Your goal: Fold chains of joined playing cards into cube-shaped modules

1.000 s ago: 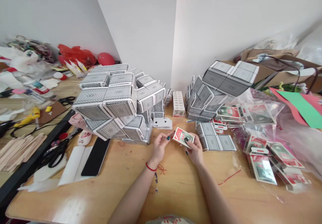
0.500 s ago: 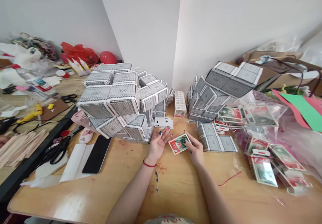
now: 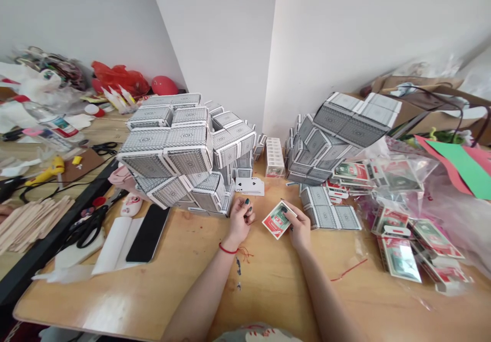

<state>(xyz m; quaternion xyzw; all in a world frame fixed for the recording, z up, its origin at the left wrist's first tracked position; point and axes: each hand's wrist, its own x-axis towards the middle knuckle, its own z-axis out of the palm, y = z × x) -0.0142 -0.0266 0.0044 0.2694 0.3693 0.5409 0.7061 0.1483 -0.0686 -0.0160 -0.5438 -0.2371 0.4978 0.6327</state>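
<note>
My right hand (image 3: 299,224) holds a red and green card pack (image 3: 276,221) by its right edge, thumb on top. To its left, my left hand (image 3: 241,220) is closed with curled fingers, apart from the pack; whatever those fingers hold is too small to make out. A red string bracelet (image 3: 227,249) circles my left wrist. Just beyond my left hand lie loose playing cards (image 3: 249,186), face up. Behind them stands a clear-wrapped block of packs (image 3: 274,158). A flat joined piece of grey card-back boxes (image 3: 326,210) rests right of my right hand.
Tall stacks of grey card-back boxes stand left (image 3: 169,147) and right (image 3: 333,137). A black phone (image 3: 148,233), scissors (image 3: 90,227) and wooden sticks (image 3: 34,224) lie left. At right are more card packs (image 3: 401,257), plastic wrap and a red thread (image 3: 349,270).
My left hand has curled its fingers, and the red strip between it and the pack is no longer seen there. The pack has turned and shifted slightly right in my right hand.
</note>
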